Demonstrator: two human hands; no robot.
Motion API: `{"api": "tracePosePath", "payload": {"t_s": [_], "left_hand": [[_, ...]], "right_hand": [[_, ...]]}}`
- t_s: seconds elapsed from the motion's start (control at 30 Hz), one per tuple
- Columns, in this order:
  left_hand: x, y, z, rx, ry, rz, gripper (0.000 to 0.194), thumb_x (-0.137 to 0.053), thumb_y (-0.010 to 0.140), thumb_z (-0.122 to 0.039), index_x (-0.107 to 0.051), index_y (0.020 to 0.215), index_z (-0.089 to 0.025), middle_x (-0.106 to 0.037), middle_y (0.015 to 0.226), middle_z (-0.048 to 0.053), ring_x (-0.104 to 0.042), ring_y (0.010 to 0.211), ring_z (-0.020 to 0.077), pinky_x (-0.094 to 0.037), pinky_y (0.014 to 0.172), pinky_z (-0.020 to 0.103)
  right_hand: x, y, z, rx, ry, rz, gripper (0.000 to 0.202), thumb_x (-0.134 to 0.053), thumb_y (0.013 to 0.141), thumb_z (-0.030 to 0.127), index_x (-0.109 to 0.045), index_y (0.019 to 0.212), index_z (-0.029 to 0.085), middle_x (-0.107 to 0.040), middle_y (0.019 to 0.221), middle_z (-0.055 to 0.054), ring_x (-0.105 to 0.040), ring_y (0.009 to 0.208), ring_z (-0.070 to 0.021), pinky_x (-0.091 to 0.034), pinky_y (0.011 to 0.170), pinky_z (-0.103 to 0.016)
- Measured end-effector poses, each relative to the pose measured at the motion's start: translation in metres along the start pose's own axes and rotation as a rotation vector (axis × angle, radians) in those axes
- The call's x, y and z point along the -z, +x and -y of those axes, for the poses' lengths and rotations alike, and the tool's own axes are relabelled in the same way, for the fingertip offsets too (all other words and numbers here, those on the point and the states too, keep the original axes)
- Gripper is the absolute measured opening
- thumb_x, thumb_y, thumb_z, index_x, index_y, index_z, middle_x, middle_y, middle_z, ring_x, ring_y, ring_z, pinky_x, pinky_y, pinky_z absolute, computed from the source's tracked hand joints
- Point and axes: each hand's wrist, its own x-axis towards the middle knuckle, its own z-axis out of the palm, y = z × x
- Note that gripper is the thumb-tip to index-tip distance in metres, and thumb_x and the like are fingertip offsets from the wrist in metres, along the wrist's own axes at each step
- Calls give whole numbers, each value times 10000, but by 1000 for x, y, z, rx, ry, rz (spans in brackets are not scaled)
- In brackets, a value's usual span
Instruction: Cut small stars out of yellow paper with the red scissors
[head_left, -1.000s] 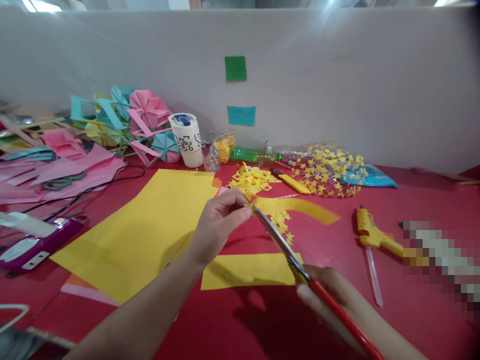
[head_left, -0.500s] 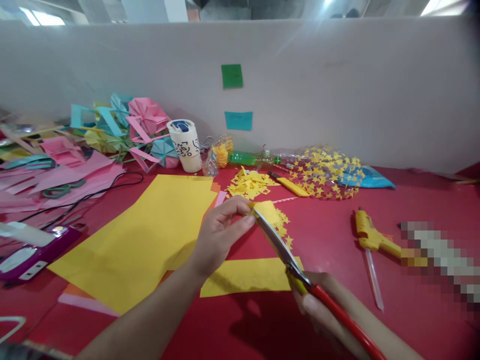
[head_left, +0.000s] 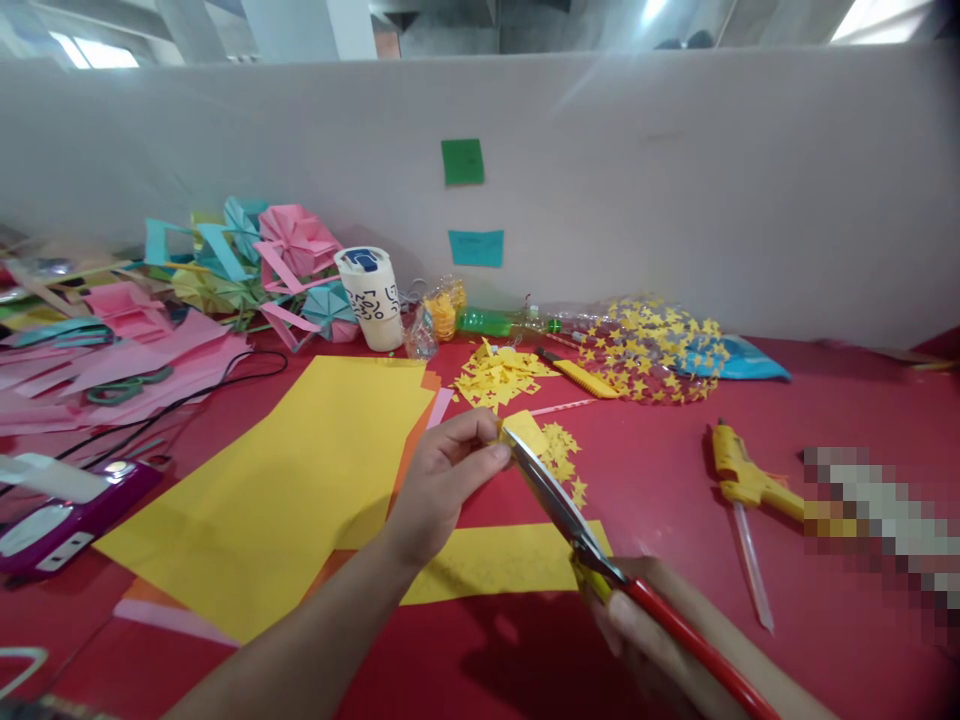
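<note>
My left hand (head_left: pixel 442 475) pinches a small piece of yellow paper (head_left: pixel 525 430) between thumb and fingers. In my right hand (head_left: pixel 637 610) is a pair of scissors (head_left: pixel 551 497) with red and yellow handles. The blade tips meet the paper right at my left fingertips, and the blades look nearly closed. Just beyond lies a pile of cut yellow stars (head_left: pixel 560 455). Below my hands a yellow paper strip (head_left: pixel 495 563) with faint marks lies flat, and larger yellow sheets (head_left: pixel 300 470) spread under and left of my left forearm.
Yellow scraps (head_left: pixel 499 375), a yellow cutter knife (head_left: pixel 585 378) and a star-covered clear bottle (head_left: pixel 652 350) lie at the back. A yellow glue gun (head_left: pixel 739 470) rests at right. Left are a white cup (head_left: pixel 373 300), a purple power strip (head_left: pixel 75 515), black cable and folded paper pieces (head_left: pixel 296 240).
The view has tilted up slightly, so the scene sits a little lower. The scissor tips have shifted marginally at the paper; both hands keep their holds.
</note>
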Motion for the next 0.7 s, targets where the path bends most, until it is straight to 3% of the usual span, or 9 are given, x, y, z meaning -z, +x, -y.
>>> {"api": "tracePosePath", "payload": {"t_s": [0.33, 0.5, 0.7], "left_hand": [[-1, 0, -2, 38, 34, -27, 225, -635, 801, -293, -506, 648, -191, -453, 689, -5, -408, 682, 140, -354, 644, 292], [-1, 0, -3, 43, 2, -6, 212, -643, 810, -268, -513, 662, -191, -435, 687, -15, -392, 674, 132, -340, 636, 285], [-1, 0, -1, 42, -45, 1, 198, -647, 809, -254, -528, 666, -184, -454, 693, -11, -408, 681, 129, -346, 651, 282]], "right_hand": [[-4, 3, -17, -27, 74, -28, 622, -518, 755, 822, -506, 703, 203, -378, 559, 47, -339, 479, -93, -291, 424, -220], [-2, -2, -3, -21, 41, -9, 602, -444, 832, 792, -463, 719, 201, -368, 561, 54, -339, 493, -88, -259, 432, -203], [-6, 0, 14, -56, 15, 21, 667, -405, 768, 871, -391, 660, 213, -332, 511, 74, -280, 419, -58, -199, 383, -202]]}}
